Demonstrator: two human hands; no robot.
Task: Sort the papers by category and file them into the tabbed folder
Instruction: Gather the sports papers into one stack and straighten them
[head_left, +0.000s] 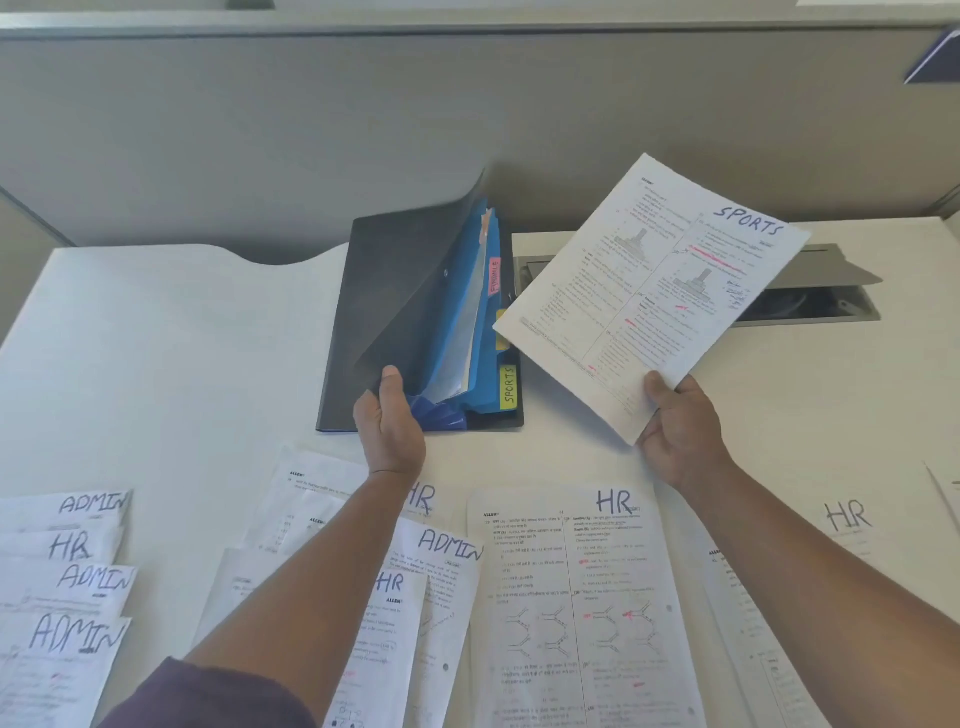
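A dark tabbed folder (363, 291) lies on the desk, its blue dividers (480, 332) fanned open with a pink tab and a yellow SPORTS tab (508, 387). My left hand (389, 421) lifts the dark front cover at its lower edge. My right hand (680, 431) holds up a printed sheet marked SPORTS (649, 291) by its bottom corner, just right of the folder. Loose sheets marked HR (576, 597) and ADMIN (452, 561) lie along the near edge of the desk.
A stack of ADMIN and HR sheets (67, 582) lies at the near left. A grey cable hatch (815, 296) with its lid raised is set into the desk behind the held sheet. A grey partition wall (363, 119) stands behind the desk.
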